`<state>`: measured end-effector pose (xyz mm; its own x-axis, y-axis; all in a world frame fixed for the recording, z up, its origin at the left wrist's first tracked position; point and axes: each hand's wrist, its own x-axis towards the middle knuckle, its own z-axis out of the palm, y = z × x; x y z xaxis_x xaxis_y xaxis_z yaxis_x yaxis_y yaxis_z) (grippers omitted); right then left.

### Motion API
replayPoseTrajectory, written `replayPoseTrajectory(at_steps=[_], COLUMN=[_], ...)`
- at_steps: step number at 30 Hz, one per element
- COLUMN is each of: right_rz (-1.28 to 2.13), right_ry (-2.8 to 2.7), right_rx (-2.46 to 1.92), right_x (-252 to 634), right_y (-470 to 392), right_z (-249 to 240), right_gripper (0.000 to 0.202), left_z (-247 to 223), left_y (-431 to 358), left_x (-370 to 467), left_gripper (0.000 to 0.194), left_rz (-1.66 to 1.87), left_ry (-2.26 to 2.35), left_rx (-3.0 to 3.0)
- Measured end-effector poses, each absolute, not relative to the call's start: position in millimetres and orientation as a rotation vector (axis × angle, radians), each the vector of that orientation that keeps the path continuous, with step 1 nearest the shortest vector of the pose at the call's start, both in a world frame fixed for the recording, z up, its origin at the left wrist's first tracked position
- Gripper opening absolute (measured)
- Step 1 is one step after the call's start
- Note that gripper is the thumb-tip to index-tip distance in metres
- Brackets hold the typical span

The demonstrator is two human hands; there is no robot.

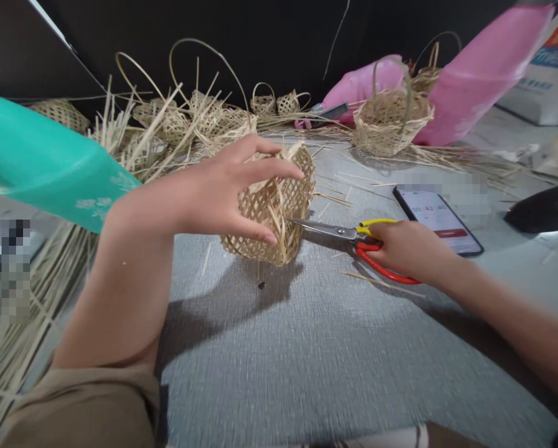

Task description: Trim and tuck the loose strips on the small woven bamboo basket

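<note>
On the screen of the phone (436,218), blurred digits seem to read "05 42 40", while any lettering on the red bar (451,234) is too small to make out. The white bag (524,102) bears pale marks on orange, perhaps "02", and tilted lettering on blue that ends in "mley" or "miley"; the smaller blue characters beneath are illegible.

Left hand (208,196) covers part of the woven basket (281,246); contact between it and the scissors' (342,232) tip indeterminate. Right hand (407,249) partly conceals the handles (386,270). Toward bench's (330,373) far right corner, white bag (524,102) cropped.
</note>
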<state>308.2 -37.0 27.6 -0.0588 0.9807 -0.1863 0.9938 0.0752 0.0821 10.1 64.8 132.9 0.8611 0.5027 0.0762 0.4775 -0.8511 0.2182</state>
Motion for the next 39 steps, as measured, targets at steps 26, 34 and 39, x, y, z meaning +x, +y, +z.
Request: replayPoseTrajectory(at_steps=[26,34,39], right_rz=[0.228,0.241,0.203], right_ry=[2.198,2.281,2.236], right_rx=[1.845,1.731,1.698], right_x=[303.9,300.2,299.7], right_y=[-35.6,-12.1,-8.4], right_z=[34.9,35.2,34.4], right_gripper=[0.058,0.053,0.052], left_z=[137.2,135.1,136.9], left_y=[68.5,73.8,71.1], left_x=[10.5,8.9,10.3], left_gripper=[0.076,0.076,0.078], left_rz=[0.191,0.228,0.19], left_ry=[0.528,0.503,0.547], left_rx=[2.813,2.786,2.756])
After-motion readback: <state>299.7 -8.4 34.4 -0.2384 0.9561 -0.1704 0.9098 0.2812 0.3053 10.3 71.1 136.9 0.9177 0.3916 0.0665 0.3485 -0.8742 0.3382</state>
